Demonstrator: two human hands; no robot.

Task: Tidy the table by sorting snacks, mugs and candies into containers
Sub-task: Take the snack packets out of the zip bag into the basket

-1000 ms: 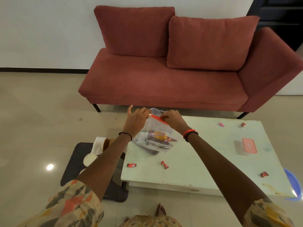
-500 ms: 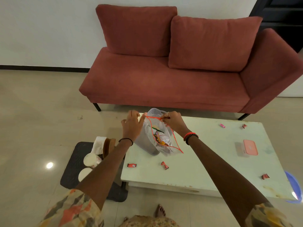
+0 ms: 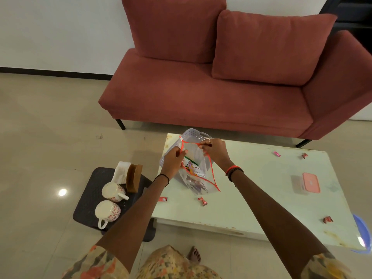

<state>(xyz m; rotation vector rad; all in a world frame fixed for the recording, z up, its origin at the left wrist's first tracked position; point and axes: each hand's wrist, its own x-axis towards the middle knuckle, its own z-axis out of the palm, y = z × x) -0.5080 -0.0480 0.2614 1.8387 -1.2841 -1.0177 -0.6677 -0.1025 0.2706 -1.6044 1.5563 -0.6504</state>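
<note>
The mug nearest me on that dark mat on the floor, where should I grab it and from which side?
Take the near mug by its handle. The loop juts toward you, away from the other mug, so come in from the near side, likely with your left hand, the closer one, once it releases the zip bag.

bag (image 3: 203, 179) in basket (image 3: 193, 135), mugs (image 3: 107, 211) left of table (image 3: 261, 188)
</note>
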